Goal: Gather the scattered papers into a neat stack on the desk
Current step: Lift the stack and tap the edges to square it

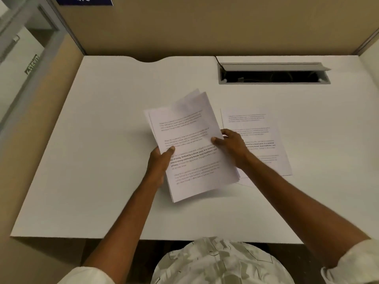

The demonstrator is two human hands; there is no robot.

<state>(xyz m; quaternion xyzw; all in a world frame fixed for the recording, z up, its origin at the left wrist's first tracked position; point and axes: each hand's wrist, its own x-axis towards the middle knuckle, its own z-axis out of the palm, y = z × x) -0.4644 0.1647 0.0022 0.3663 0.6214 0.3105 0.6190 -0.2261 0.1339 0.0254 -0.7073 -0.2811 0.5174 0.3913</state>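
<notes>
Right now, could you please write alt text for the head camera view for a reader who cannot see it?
Both hands, left hand and right hand, hold a sheaf of printed papers above a white desk. One more printed sheet lies flat on the desk beneath the right hand.

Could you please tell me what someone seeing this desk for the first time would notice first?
The eye goes first to the sheaf of white printed papers at the desk's centre, gripped by the left hand and right hand. Next, a loose printed sheet lies flat just right of it, and a dark open cable slot sits at the white desk's far right.
</notes>
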